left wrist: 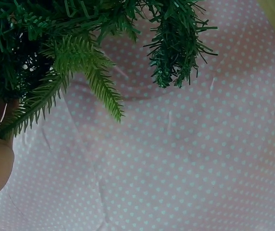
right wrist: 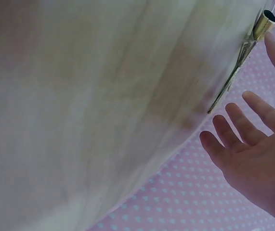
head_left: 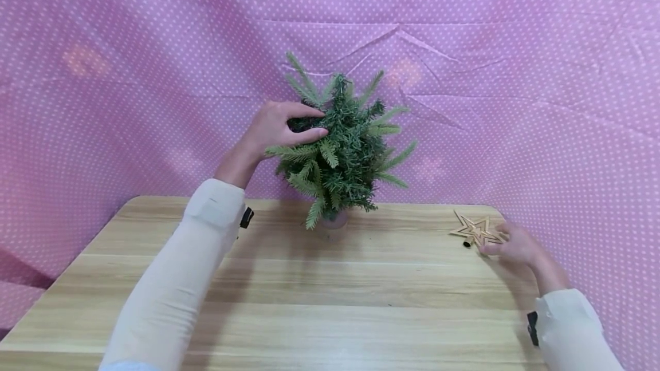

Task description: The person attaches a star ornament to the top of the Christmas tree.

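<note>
Toward the far right of the wooden tabletop (head_left: 335,325), the gold star topper (head_left: 479,230) lies just beside the loosely spread, seemingly empty right hand (head_left: 518,244), well right of the artificial fir (head_left: 356,153), where the left hand (head_left: 273,125) parts thumb and forefinger, its grip unclear.

star (head_left: 477,236) glossy metal; tree (head_left: 350,156) bristly, plastic-looking; tabletop (head_left: 361,288) smooth wood-grain; backdrop (head_left: 490,130) creased cloth.
</note>
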